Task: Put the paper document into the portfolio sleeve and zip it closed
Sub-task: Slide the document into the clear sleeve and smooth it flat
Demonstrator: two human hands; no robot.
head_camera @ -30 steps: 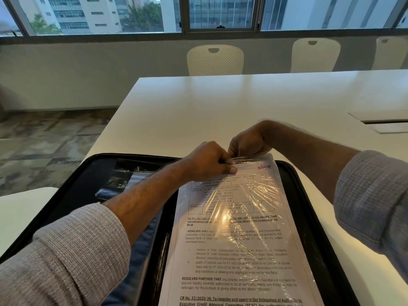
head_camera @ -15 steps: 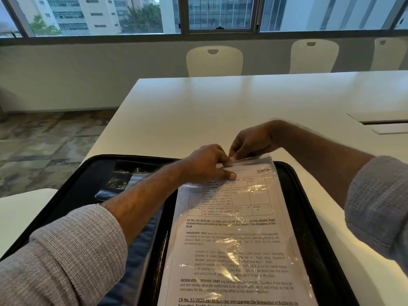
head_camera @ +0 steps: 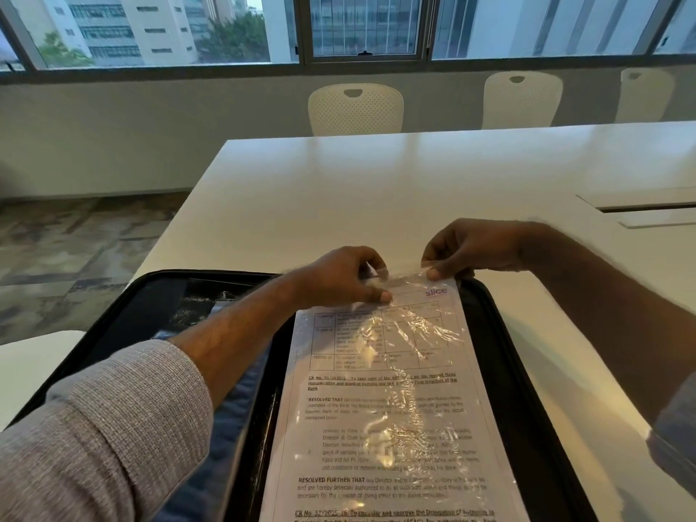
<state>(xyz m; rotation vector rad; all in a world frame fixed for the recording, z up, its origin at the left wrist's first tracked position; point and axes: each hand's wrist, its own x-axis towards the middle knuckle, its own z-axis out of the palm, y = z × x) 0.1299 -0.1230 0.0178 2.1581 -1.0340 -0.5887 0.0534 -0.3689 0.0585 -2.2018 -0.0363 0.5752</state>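
The left hand (head_camera: 346, 276) pinches the far edge of the clear crinkled plastic sleeve (head_camera: 422, 333); at its 3 o'clock, the right hand (head_camera: 463, 250) pinches the same edge. The printed white paper document (head_camera: 380, 427) lies inside the sleeve, at 6 o'clock, on the open black zippered portfolio (head_camera: 501, 352) on the white counter (head_camera: 376, 190).
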